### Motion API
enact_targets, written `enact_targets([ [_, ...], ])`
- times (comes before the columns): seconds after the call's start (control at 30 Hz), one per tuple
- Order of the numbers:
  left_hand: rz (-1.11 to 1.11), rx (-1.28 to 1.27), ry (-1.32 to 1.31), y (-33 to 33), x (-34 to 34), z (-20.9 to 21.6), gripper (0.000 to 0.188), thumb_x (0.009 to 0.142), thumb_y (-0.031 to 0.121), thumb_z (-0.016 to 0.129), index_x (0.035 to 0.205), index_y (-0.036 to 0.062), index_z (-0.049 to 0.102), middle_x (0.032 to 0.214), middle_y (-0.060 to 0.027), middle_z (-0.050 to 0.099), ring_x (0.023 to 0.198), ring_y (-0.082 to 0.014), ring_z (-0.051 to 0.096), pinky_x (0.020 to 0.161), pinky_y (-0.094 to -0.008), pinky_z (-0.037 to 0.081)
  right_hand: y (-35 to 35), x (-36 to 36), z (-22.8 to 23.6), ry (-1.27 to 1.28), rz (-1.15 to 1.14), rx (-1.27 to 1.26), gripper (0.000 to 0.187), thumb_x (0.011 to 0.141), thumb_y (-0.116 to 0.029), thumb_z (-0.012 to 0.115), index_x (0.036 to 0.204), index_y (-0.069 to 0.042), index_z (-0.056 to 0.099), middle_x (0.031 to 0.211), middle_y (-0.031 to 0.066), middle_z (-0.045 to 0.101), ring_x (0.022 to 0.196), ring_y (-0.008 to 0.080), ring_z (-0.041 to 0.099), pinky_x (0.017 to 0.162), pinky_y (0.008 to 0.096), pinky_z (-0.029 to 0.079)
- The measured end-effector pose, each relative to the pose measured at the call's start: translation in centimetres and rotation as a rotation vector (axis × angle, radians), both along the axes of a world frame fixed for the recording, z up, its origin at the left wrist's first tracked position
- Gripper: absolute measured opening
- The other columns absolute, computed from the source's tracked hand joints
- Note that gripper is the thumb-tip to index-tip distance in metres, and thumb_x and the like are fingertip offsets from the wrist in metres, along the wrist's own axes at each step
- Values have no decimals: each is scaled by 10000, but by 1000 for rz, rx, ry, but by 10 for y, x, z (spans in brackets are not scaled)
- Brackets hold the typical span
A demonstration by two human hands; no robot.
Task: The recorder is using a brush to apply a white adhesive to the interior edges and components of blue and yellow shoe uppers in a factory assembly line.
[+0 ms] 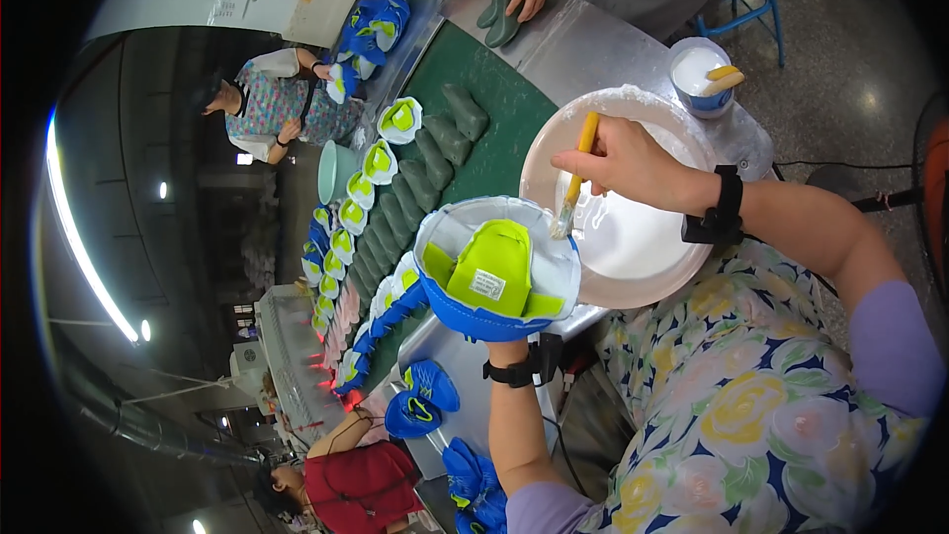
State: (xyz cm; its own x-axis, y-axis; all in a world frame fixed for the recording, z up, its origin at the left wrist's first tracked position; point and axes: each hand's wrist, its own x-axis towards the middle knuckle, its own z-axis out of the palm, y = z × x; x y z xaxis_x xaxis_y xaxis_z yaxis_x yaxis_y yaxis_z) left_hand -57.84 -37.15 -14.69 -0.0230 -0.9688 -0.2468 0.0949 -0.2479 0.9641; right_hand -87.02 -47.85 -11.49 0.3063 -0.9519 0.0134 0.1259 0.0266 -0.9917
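My right hand (633, 166) pinches a yellow-handled brush (585, 143), its bristles at the white rim of a shoe upper (499, 262). The upper is blue outside, with a pale edge turned outward and a lime-green lining bearing a white label. From below, my left hand (508, 349) holds this upper up; its fingers are mostly hidden behind the blue side. Beside and partly under the brush stands a wide pale basin (549, 153) of white liquid (638, 237). Both my wrists wear black bands.
A green conveyor belt (494, 74) carries rows of dark shoe lasts (450, 138) and lime-lined uppers (379, 162). Blue uppers (431, 386) lie near my left arm. A tub with yellow-handled brushes (700, 84) stands beyond the basin. Co-workers (287, 104) work along the line.
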Motion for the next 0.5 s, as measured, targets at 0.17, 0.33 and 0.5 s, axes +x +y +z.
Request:
enact_targets([
  [0.17,-8,2,40,7,-3,-6,606,982,399,545,1455,41,424,1370,-164,562,1208,-307,589,1020,-481,502,15,4,-12,-38,-5,103,377,914,-314,687,925,52,596,755,124,672,586,133,637,528,258,496],
  [0.33,-8,-3,85,-3,-7,-8,609,982,410,539,1454,41,427,1373,-165,560,1212,-310,587,1023,-486,499,29,11,-8,-59,-46,55,375,919,-317,687,904,43,583,725,107,664,580,126,630,530,262,493],
  [0.5,-19,-12,127,-4,-5,-5,613,983,421,533,1453,41,429,1376,-167,559,1216,-313,584,1027,-490,496,43,13,-9,-74,27,92,363,924,-309,689,884,34,575,716,99,658,578,116,621,525,257,481],
])
